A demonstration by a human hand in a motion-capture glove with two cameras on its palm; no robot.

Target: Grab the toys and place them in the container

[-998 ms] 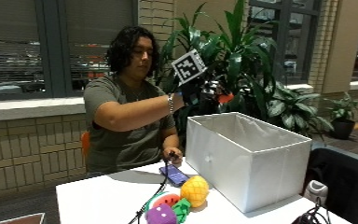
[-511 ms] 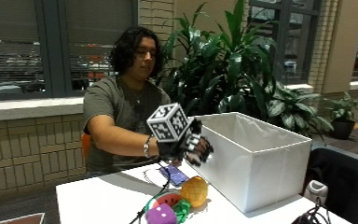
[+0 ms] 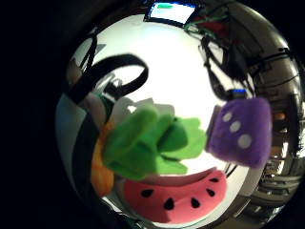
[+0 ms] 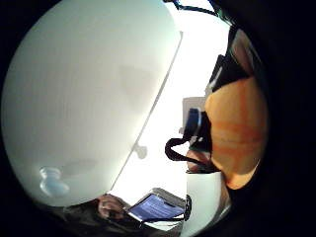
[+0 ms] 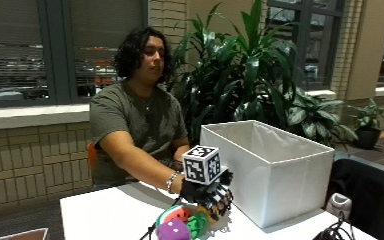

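White table point(image 5: 105, 215) under the gloved right hand point(image 5: 208, 195), fingers curling onto the orange plush toy point(image 4: 239, 136); soft, light, best grasped around its body.

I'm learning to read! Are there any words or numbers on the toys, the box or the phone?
No words or numbers can be read.
Purple toy: only white dots.
Watermelon slice toy: only black seeds.
White container: blank.
Phone: the lit screen is too blurred to read.
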